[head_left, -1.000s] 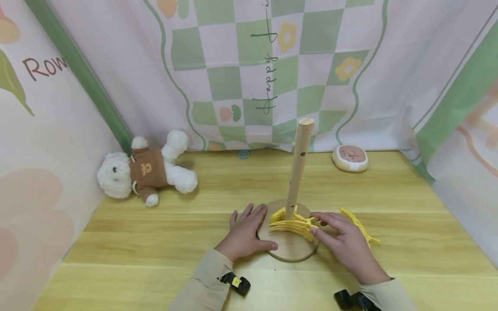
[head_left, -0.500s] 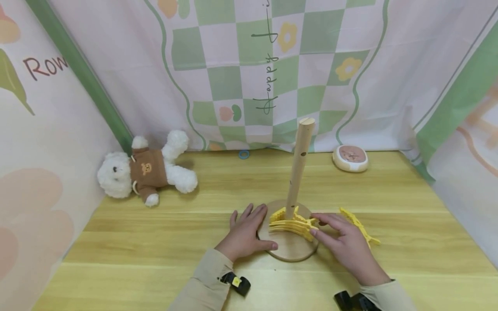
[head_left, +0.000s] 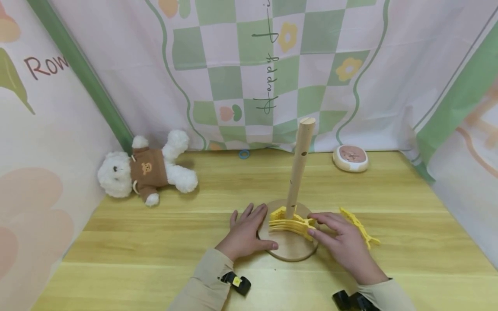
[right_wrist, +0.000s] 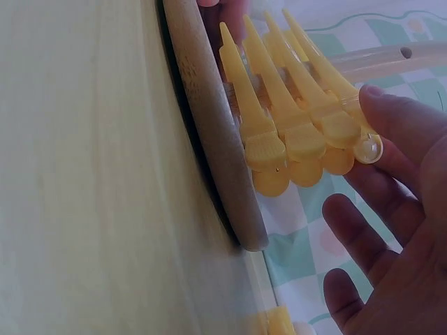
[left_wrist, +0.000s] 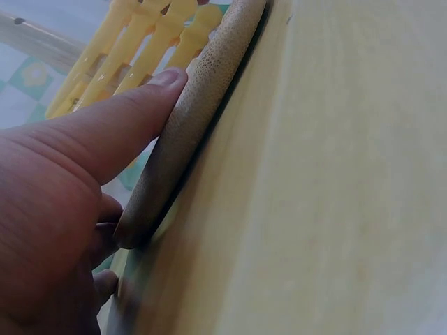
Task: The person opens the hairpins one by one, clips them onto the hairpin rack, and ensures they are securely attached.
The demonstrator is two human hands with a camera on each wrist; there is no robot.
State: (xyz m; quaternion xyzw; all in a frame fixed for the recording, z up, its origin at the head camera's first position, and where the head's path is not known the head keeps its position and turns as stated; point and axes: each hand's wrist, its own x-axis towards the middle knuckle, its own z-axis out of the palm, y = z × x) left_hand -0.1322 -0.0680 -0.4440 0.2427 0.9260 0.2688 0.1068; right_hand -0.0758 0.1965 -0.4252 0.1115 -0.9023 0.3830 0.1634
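Note:
A wooden pole (head_left: 298,168) stands upright on a round wooden base (head_left: 292,250). Several curved yellow plastic pieces (head_left: 289,226) are stacked around the pole's foot; in the right wrist view their rounded ends (right_wrist: 305,143) fan out above the base's edge. My left hand (head_left: 246,236) rests on the left rim of the base, fingers spread, thumb along its front edge. With thumb and index finger, my right hand (head_left: 346,242) pinches the right end of the topmost curved yellow piece (right_wrist: 328,77). Its other fingers hang free below.
Another yellow plastic piece (head_left: 359,226) lies on the wooden table (head_left: 155,255), just right of my right hand. Farther back are a white plush toy (head_left: 149,168) in a brown shirt, a small blue ring (head_left: 244,154) and a white-and-pink rounded device (head_left: 351,158). Printed curtains (head_left: 256,77) enclose the table.
My right hand and the right end of the top yellow piece have shifted slightly left, toward the pole. My left hand and the base stay in place.

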